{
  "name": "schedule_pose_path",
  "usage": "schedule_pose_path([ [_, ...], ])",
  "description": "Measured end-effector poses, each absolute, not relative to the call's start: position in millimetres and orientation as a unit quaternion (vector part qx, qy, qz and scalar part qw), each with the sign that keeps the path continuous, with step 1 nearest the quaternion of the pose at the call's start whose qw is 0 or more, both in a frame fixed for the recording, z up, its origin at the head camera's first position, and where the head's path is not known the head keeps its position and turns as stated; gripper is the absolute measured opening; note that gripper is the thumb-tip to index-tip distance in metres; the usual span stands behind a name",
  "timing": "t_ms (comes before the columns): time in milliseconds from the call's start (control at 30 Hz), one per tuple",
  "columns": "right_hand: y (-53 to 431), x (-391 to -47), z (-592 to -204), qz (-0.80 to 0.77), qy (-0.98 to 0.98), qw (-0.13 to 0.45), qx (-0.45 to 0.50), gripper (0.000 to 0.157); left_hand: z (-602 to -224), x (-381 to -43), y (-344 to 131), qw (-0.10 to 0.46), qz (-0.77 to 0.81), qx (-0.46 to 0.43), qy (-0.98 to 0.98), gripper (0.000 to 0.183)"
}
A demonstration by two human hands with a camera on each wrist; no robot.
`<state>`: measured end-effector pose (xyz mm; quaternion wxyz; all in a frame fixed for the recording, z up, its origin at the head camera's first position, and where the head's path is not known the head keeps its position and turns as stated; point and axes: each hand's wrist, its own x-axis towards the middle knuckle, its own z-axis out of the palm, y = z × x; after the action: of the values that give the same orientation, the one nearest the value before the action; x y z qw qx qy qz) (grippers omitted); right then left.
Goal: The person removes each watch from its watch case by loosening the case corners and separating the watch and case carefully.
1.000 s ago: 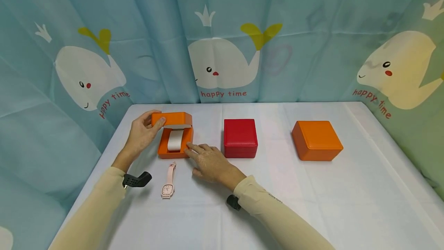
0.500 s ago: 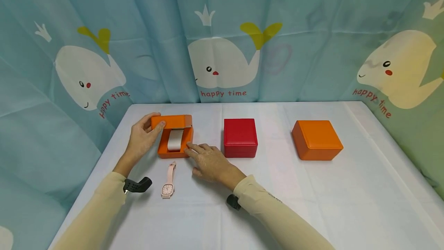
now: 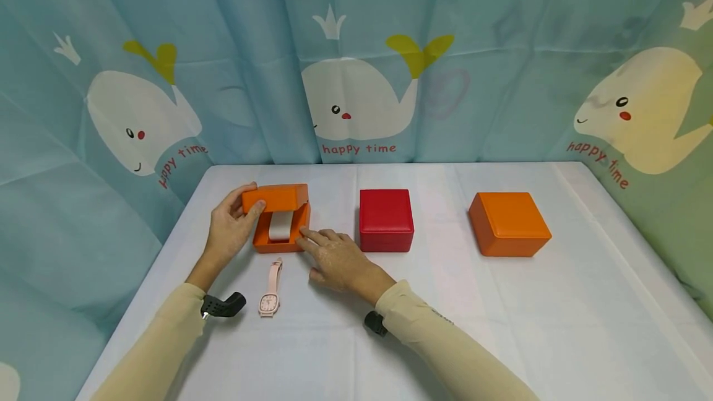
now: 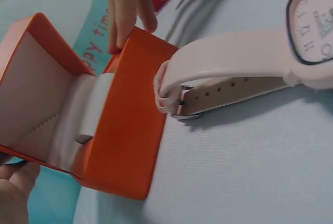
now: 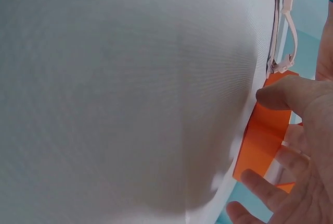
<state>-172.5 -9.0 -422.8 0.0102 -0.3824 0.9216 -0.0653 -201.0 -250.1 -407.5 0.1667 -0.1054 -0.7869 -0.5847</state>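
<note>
At the left of the table, an orange watch box (image 3: 273, 247) stands partly open. My left hand (image 3: 227, 228) pinches the left side of its raised lid (image 3: 275, 197), thumb in front. Inside lies a white cushion (image 3: 281, 226), its top hidden by the lid. Fingertips of my right hand (image 3: 342, 265) touch the box's right side, with the fingers fairly straight and the thumb apart from it, as the right wrist view also shows. A pink wristwatch (image 3: 269, 303) lies on the table in front of the box, its strap (image 4: 234, 57) buckled into a loop.
A closed red box (image 3: 387, 221) stands right of the orange one, close behind my right hand. Farther right is another closed orange box (image 3: 509, 224). White cloth covers the table (image 3: 445, 308), and a blue whale-print curtain (image 3: 250, 79) hangs behind it.
The lid has tilted down toward the front, covering more of the cushion. My left hand has lowered slightly with it. The right hand and the watch stay put.
</note>
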Motion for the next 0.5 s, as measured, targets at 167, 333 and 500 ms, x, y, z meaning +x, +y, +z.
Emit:
schedule_pose_path([
  [167,-8.5,-172.8,-423.6,-0.060,0.920,-0.004,-0.388,0.064,-411.5,-198.5,-249.4,0.180,-0.588,-0.118,-0.780,0.044],
  [333,-7.7,-173.8,-425.0,-0.048,0.917,-0.011,-0.395,0.062,-416.0,-198.3,-248.4,0.196,-0.595,-0.115,-0.771,0.044],
  [500,-5.2,-176.0,-426.1,-0.043,0.913,-0.017,-0.404,0.063,-418.3,-197.9,-246.9,0.200,-0.600,-0.121,-0.765,0.044],
])
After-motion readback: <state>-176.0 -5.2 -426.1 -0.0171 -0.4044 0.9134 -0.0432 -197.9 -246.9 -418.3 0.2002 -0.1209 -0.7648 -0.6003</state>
